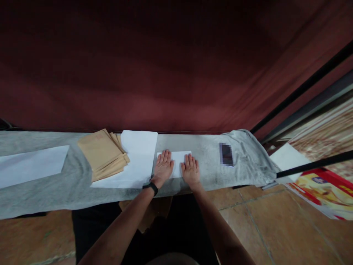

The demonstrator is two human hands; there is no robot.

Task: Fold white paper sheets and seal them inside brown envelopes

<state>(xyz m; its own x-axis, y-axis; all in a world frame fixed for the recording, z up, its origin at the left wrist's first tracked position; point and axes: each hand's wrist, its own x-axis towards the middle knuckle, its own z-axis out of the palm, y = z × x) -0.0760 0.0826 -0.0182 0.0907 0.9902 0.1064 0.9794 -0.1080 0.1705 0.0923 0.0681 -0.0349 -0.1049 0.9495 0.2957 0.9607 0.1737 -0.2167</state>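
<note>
A small white sheet of paper, perhaps folded, lies flat on the grey cloth in front of me. My left hand rests palm down over its left end, fingers stretched out. Over the right end lies my right hand, also flat with its fingers extended. A dark band circles my left wrist. Left of my hands is a larger white sheet, and a stack of brown paper envelopes partly covers it.
The grey cloth covers a long narrow bench against a dark red curtain. Another white sheet lies far left. A dark pixelated phone-like object is on the right. A red and yellow box stands beyond the bench's right end.
</note>
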